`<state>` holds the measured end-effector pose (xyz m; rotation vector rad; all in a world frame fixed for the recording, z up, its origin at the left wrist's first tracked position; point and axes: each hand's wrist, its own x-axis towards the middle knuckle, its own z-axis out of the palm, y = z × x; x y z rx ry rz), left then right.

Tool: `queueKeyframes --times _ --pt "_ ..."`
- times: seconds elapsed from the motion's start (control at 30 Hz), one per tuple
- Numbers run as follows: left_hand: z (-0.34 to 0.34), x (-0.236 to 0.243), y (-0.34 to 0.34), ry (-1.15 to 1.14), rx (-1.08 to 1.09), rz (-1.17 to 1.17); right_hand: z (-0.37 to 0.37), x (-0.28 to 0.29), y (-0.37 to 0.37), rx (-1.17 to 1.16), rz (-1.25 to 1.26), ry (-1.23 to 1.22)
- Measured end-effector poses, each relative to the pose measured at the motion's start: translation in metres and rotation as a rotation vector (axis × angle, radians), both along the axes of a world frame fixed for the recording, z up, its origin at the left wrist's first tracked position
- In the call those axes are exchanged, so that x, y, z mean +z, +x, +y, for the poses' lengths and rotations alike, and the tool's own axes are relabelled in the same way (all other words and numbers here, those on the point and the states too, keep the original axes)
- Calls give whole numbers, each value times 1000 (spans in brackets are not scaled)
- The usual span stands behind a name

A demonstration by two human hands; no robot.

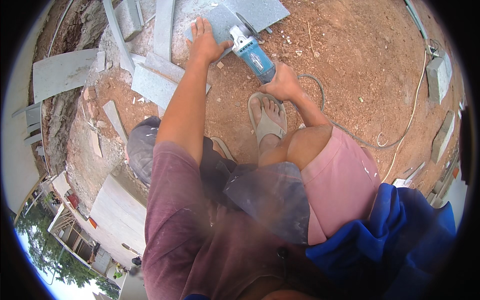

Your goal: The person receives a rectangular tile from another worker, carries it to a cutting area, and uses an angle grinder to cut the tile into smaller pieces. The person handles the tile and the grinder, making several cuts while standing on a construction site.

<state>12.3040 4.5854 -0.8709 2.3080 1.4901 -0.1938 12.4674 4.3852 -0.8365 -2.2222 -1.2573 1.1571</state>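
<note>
My left hand [205,46] lies with fingers spread on a grey stone tile [265,12] at the top centre. My right hand [283,81] grips the rear of a teal angle grinder [253,56], whose disc stands on edge at the tile, just right of my left hand. Whether the disc is touching the tile I cannot tell. The grinder's grey cord [320,85] runs from behind my right hand across the dirt.
More grey slabs and strips [155,86] lie at the left beside broken rubble. My sandalled foot [266,117] is just below the grinder. A thin pale cable [411,120] and stone blocks [438,77] lie at the right. Small figures and framing appear at the far lower left.
</note>
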Motion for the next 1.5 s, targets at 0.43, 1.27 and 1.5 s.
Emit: queueKeyframes --times 0.43,1.27,1.5 --pt "1 0 1 -14 6 -11 -9 4 1 -26 29 17" --pt "-2 2 1 -15 9 -3 4 0 1 0 -24 -6" --pt "-1 0 1 -5 13 1 11 4 0 15 -16 -62"
